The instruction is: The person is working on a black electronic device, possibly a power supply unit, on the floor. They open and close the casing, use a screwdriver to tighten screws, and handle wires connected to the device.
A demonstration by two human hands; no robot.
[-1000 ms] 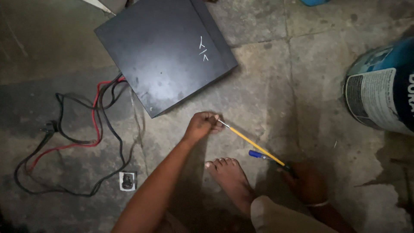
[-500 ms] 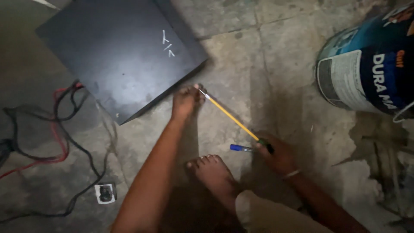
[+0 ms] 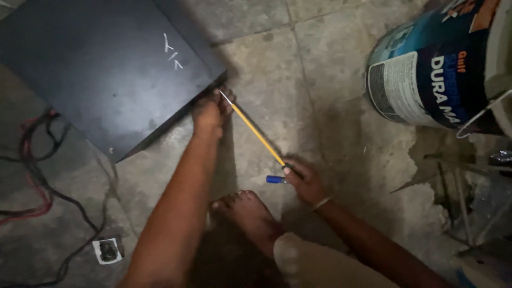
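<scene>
Stretching a yellow tape strip (image 3: 255,132) between two hands, the person crouches over a rough floor. Nearest the camera, at the lower centre of the frame, a bare foot (image 3: 246,210) rests flat, toes pointing to the upper left, with a pale knee below it. Just above and right of the foot, the right hand (image 3: 305,182) curls around the lower end of the strip, fingers closed over it and a thin band at the wrist; a small blue object (image 3: 276,180) lies just beside its fingertips on the left, and whether the hand touches it cannot be told. From there the strip runs taut and straight toward the upper left. Its far end sits under the left hand (image 3: 211,113), whose fingers are bunched together and pinch the pale tip against the floor, right at the edge of a dark flat panel (image 3: 106,69).

The concrete floor (image 3: 298,74) is grey, stained and crossed by shallow joints, and cracked and broken at the right. The panel fills the upper left of the frame and carries a few white chalk strokes. Red and black cables (image 3: 37,181) loop at the left edge, with a small white socket (image 3: 108,250) at the lower left. A large paint bucket (image 3: 437,69) stands at the upper right, well apart from both hands.
</scene>
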